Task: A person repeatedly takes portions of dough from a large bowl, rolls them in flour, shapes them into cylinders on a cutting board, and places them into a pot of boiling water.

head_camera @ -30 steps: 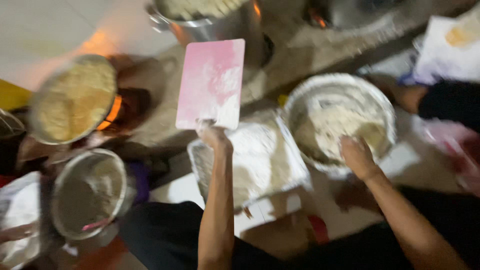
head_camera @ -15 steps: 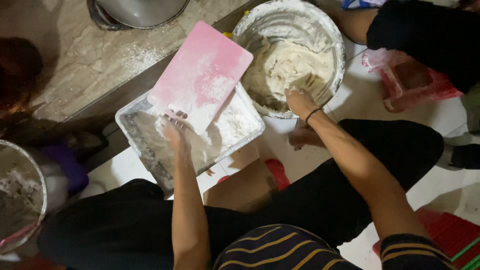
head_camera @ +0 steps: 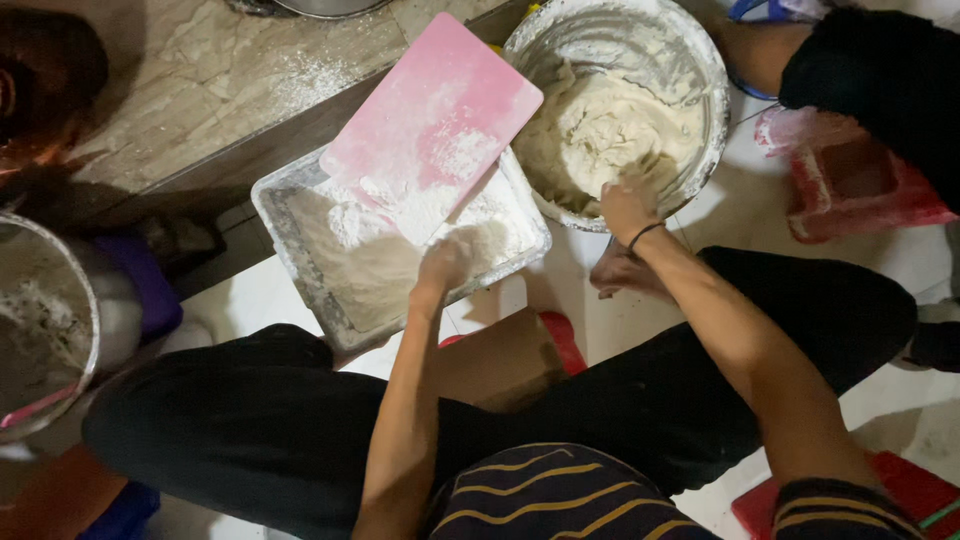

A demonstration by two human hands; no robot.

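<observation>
Closest to me, the person sits low on the floor, black trousers, knees apart, a striped shirt at the bottom edge. The left hand (head_camera: 445, 262) rests on the floured surface inside the rectangular metal tray (head_camera: 290, 235); it is blurred, so I cannot tell for sure whether its fingers are spread or curled, though it looks loosely closed at the lower edge of the pink rectangular plastic board (head_camera: 432, 118). A second ago that board was held upright, well above the tray; half a second ago it was tilting down; now it lies slanted across the tray's far corner, its low end buried in the white flour (head_camera: 400, 215) and its upper end poking over the rim toward the marble floor slab (head_camera: 200, 75). I read that as the board now being set down in the flour rather than carried.

Just beyond, the right hand (head_camera: 625, 200), a dark band at its wrist, has its fingers sunk into the pale sticky dough (head_camera: 600, 125) in the round floured metal bowl (head_camera: 715, 90); the fingers look bunched, pressing in. It was at the bowl a moment earlier too, so the kneading goes on.

Further right, another person's black sleeve (head_camera: 880, 70) reaches past a red plastic container (head_camera: 860, 190). At far left sits a round metal pot (head_camera: 40, 320).
</observation>
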